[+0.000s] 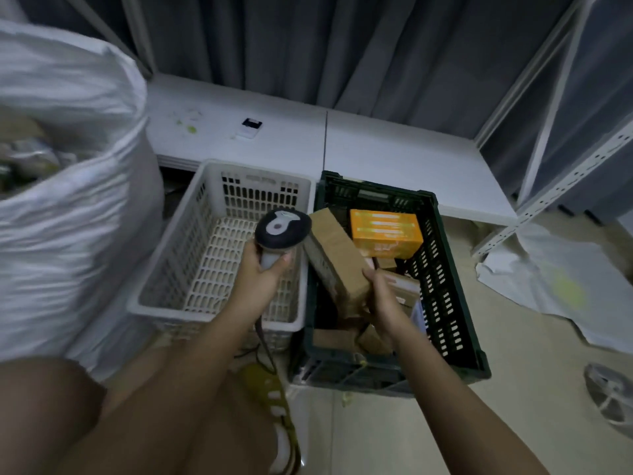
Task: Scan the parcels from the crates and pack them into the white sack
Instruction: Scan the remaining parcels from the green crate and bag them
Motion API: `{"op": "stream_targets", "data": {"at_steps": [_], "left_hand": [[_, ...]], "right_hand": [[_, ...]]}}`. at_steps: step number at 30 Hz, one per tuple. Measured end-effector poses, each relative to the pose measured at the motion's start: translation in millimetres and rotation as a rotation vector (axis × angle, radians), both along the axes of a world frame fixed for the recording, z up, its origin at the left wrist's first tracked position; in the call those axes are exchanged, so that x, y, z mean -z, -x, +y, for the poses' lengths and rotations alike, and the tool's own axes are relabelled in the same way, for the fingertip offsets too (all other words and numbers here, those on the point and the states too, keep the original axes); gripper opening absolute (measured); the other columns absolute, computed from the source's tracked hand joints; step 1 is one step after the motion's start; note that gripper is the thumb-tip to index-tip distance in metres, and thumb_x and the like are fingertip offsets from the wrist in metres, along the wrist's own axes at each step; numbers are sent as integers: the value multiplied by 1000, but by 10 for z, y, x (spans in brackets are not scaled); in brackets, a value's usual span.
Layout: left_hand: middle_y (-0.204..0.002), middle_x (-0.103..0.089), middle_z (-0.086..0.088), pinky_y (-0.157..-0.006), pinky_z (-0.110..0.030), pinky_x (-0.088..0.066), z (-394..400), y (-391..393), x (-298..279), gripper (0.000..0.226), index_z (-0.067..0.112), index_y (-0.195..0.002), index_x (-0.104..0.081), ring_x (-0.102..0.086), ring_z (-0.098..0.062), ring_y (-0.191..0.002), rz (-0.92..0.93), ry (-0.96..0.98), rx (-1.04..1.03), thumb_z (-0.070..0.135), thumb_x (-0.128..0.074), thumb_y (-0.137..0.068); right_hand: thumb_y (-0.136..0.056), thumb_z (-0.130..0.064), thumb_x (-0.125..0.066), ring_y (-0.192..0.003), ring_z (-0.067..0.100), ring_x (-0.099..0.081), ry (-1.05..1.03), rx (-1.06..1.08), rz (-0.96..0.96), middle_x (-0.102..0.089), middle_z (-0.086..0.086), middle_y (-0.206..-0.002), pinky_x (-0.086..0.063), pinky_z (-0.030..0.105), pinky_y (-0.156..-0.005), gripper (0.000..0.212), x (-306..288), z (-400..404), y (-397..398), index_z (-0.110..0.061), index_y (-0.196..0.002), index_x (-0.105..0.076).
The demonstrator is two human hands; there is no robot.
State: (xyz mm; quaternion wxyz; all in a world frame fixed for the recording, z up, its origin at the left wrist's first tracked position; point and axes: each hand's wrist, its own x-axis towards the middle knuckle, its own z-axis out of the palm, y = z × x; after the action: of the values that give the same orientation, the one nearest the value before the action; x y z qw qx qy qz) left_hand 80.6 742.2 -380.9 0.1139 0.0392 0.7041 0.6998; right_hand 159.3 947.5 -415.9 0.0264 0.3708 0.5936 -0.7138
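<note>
Now | left hand [262, 269] grips scanner [281, 229] | right hand [383, 289] holds brown parcel [334, 255]

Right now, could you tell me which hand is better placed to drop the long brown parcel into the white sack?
Right. The right hand already grips the brown parcel over the dark crate; the left hand holds the scanner, though the sack lies left.

No legible text; orange box [386, 233] print perhaps too blurred.
</note>
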Motion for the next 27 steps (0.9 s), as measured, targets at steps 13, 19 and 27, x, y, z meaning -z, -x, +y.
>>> {"op": "stream_targets", "data": {"at_steps": [13, 19, 27], "left_hand": [[-129, -51, 0, -96, -33, -42, -443, -249, -103, 50, 16, -136, -39, -51, -15, -113, -11, 61, 28, 17, -62, -92], [-108, -52, 21, -85, -20, -41, -352, -251, -65, 40, 29, -122, -41, -54, 1, -98, 2, 33, 75, 18, -63, -91], [-110, -51, 24, -82, -15, -42, -341, -317, -98, 40, 34, -120, -40, -53, 7, -99, 22, 5, 117, 18, -63, -91]], "right_hand": [[-101, -10, -45, -120, 14, -45, -697, -36, 300, -47, -4, -128, -40, 32, -102, 28, -67, -397, -255, -25, -114, -64], [-82, -48, -72, -122, 6, -33, -762, -293, 253, -33, -14, -130, -45, 35, -99, 34, -11, -371, -384, -45, -112, -56], [-81, -16, -70, -115, 16, -52, -680, -87, 344, -43, -13, -126, -56, 36, -84, 68, -359, -384, -244, -52, -128, -38]]}}
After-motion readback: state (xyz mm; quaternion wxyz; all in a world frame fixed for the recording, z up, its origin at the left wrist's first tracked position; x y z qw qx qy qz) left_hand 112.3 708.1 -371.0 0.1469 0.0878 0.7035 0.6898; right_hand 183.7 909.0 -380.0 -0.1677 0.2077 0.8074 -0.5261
